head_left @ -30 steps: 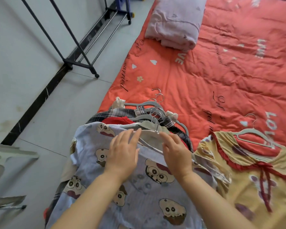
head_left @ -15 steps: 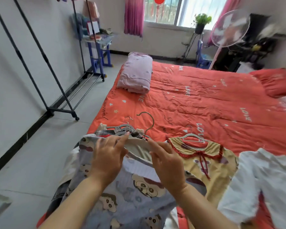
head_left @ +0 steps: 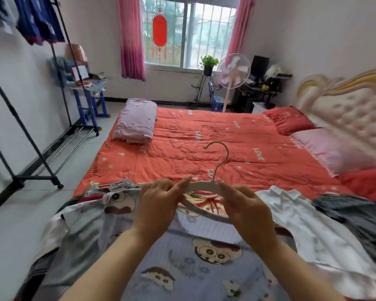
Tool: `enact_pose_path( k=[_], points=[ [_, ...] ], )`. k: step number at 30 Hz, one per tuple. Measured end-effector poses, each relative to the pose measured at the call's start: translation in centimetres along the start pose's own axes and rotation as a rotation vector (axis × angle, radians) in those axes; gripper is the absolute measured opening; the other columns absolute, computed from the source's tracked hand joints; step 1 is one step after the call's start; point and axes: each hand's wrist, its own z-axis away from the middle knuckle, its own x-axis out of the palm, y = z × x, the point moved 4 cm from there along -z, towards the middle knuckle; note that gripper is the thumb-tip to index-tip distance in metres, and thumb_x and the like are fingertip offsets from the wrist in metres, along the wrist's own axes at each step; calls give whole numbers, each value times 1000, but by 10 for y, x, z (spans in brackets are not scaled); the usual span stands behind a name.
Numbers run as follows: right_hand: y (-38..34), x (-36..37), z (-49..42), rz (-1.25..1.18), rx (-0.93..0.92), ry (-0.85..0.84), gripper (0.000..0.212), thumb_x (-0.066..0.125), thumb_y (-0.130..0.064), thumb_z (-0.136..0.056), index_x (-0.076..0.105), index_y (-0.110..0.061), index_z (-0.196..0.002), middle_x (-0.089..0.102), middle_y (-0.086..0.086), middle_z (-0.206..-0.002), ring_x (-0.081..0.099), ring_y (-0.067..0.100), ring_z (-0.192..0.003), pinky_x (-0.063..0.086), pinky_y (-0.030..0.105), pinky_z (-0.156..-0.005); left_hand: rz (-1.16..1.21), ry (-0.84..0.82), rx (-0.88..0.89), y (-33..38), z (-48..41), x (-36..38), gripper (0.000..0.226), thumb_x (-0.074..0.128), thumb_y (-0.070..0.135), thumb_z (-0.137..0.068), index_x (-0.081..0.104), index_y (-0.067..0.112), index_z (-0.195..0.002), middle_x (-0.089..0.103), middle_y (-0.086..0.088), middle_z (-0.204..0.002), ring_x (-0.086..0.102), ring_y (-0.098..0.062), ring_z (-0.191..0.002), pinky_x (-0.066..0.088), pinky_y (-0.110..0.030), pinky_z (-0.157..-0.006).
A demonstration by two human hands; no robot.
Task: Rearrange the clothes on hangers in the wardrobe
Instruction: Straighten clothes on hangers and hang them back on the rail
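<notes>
A pale blue cartoon-print garment (head_left: 182, 257) hangs from a white hanger (head_left: 202, 186) whose metal hook (head_left: 220, 157) points up. My left hand (head_left: 154, 205) grips the hanger's left shoulder together with the cloth. My right hand (head_left: 245, 211) grips its right shoulder. Both hold it lifted above the near edge of the red bed (head_left: 204, 144). Under it, a yellow red-trimmed garment (head_left: 206, 202) shows through the hanger. At the left edge of the bed lies a pile of plaid clothes on grey hangers (head_left: 117, 185).
A black clothes rack (head_left: 37, 161) stands along the left wall, with blue clothes (head_left: 39, 18) hanging on its top rail. A white shirt (head_left: 302, 220) and a dark garment (head_left: 360, 216) lie on the bed at right. A folded lilac quilt (head_left: 137, 122) sits further back.
Both hands have lifted the hanger with the cartoon garment off the pile. My head has tilted up, so the room, window and rack top are in view.
</notes>
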Motion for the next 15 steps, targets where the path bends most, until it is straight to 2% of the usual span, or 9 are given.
enact_pose_path(
  k=[3, 5, 8, 15],
  points=[
    [40, -29, 0, 21, 1, -4, 52, 81, -3, -67, 67, -22, -114, 68, -3, -83, 65, 16, -61, 53, 25, -50, 35, 9, 1, 41, -15, 24, 58, 82, 2, -62, 66, 19, -115, 62, 0, -66, 60, -22, -56, 45, -35, -57],
    [69, -44, 2, 22, 7, -21, 51, 81, -3, -68, 67, -22, -114, 68, -2, -83, 65, 17, -59, 53, 26, -48, 42, -1, -20, 67, -24, 46, 60, 83, 0, -60, 66, 19, -115, 62, 1, -66, 61, -22, -57, 43, -34, -58],
    [116, -66, 1, -6, 9, -43, 52, 80, -2, -68, 67, -22, -114, 68, -2, -83, 65, 17, -61, 52, 24, -52, 63, 5, -50, 103, -38, 78, 53, 73, 4, -68, 64, 20, -117, 64, 0, -67, 62, -23, -59, 45, -37, -59],
    [196, -86, -26, -5, -43, -68, 51, 79, -5, -70, 66, -23, -116, 68, -1, -84, 63, 16, -58, 53, 28, -46, 55, 33, -139, 149, -76, 131, 48, 62, 14, -73, 61, 20, -121, 65, 0, -74, 63, -22, -65, 45, -39, -60]
  ],
)
